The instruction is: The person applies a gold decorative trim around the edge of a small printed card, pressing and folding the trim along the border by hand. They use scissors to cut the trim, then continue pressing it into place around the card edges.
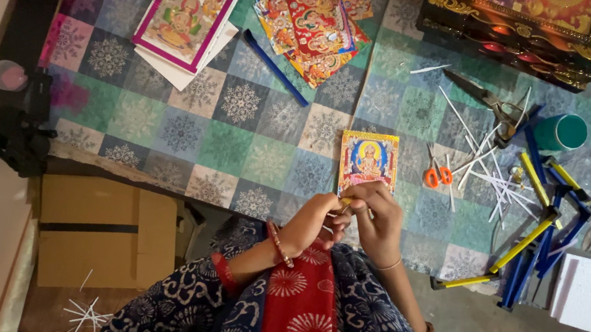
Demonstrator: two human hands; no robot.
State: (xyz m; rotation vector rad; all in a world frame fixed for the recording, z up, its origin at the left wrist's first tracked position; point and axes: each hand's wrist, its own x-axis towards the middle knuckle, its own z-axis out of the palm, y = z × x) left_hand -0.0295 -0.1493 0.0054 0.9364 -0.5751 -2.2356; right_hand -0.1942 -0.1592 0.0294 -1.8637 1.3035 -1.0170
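Both hands meet at the near edge of a small picture card, which lies flat on the patterned mat. The left hand and right hand are pinched together at the card's lower border, fingertips touching. They appear closed on something small and yellowish at that edge; what it is cannot be told. The card's upper part extends away from the grip, uncovered.

Surroundings: orange-handled scissors lie just right of the card. Beyond them, a scatter of white strips, and further right, blue and yellow frame bars in a loose heap. Large grey shears and a teal cup sit above that heap. A stack of prints and a blue bar lie at the far side of the mat, well apart from the hands. A larger print with pink border lies far left. An ornate gilded frame stands at the far right. A cardboard box sits left of the person's lap. Nothing lies between the hands and the card.
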